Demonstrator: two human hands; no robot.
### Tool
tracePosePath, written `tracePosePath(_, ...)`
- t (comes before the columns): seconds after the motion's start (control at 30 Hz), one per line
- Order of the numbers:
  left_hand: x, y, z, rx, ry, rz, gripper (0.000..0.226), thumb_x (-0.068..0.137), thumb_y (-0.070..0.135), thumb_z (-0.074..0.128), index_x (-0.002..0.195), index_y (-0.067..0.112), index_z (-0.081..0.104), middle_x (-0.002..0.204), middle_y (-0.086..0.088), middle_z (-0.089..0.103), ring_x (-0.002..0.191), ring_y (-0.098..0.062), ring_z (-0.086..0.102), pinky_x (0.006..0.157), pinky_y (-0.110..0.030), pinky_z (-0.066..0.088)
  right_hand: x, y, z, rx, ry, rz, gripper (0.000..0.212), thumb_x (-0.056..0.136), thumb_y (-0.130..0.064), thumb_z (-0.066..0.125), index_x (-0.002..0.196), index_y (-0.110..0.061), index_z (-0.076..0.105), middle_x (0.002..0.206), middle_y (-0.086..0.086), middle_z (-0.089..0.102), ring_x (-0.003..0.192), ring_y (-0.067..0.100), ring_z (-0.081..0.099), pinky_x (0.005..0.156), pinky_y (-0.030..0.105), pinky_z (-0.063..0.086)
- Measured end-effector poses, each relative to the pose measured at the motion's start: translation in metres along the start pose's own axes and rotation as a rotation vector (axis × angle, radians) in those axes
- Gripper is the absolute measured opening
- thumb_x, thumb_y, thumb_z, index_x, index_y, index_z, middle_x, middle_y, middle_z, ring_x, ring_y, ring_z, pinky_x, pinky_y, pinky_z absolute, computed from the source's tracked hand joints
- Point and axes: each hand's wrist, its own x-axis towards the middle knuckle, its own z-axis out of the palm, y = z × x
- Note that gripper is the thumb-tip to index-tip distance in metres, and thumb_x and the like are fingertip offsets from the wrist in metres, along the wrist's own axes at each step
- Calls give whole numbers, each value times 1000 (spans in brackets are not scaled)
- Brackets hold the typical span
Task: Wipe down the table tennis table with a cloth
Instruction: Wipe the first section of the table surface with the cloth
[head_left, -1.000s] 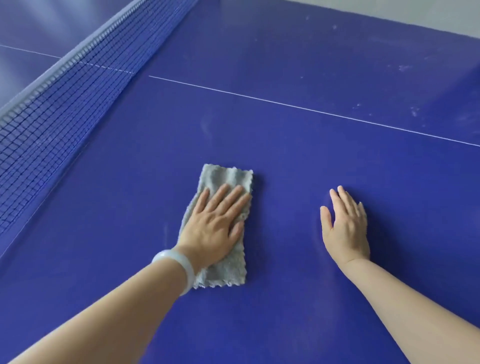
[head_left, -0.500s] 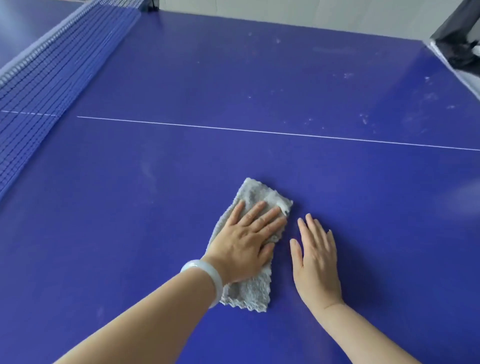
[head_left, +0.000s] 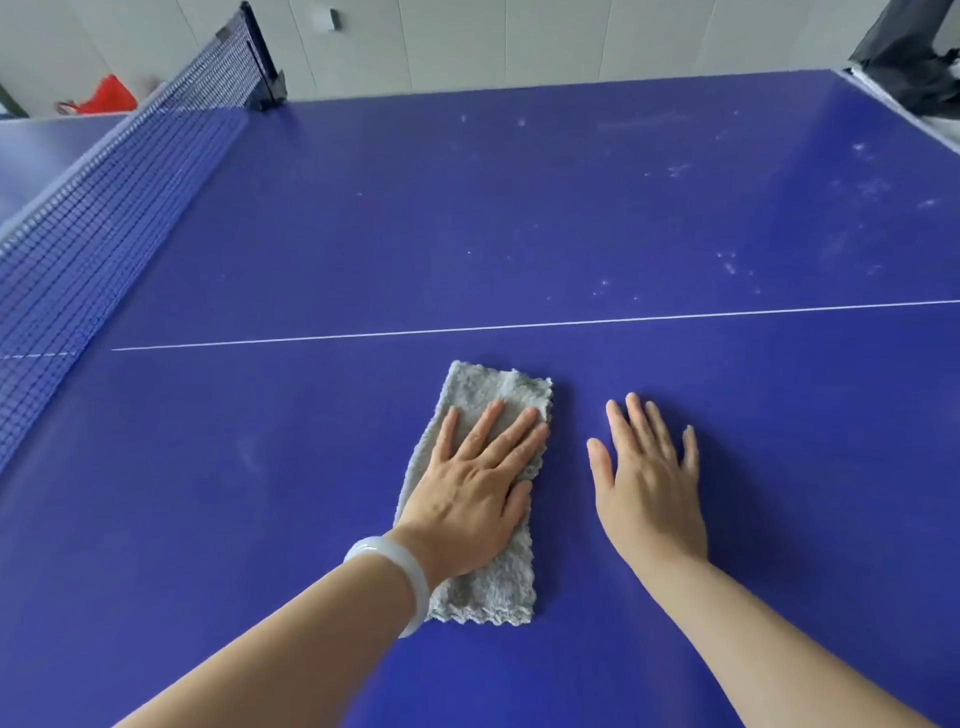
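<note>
A person's left hand (head_left: 467, 499), wearing a pale translucent bangle (head_left: 415, 582), presses a folded grey fleecy cloth (head_left: 493, 587) flat on the blue table tennis tabletop (head_left: 415, 218), grip spread, fingers straight. The right hand (head_left: 649, 493) rests splayed on the tabletop just beside the cloth, short of the white centre line (head_left: 519, 326).

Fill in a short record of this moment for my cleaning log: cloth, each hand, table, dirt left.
cloth: grey cloth, oblong, lying flat on the table, on the near side of the white line
left hand: left hand flat on the cloth, fingers straight, pressing down; pale bracelet on the wrist
right hand: right hand flat on bare table to the right of the cloth, not touching it
table: blue, net at the left
dirt left: whitish smudges beyond the line, mostly far right
</note>
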Motion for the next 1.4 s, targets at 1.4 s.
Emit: tracePosePath(1.4,-170,-11,-6,-96,102,-678,63,100,45,16,156,32,-8,162,15,-16,148,-14,-22,121,-45,-12,-143,-96,2,28,-76,-115,74,99,-49,15,151,1,33,159,18,30,149,32,25,123,51,13)
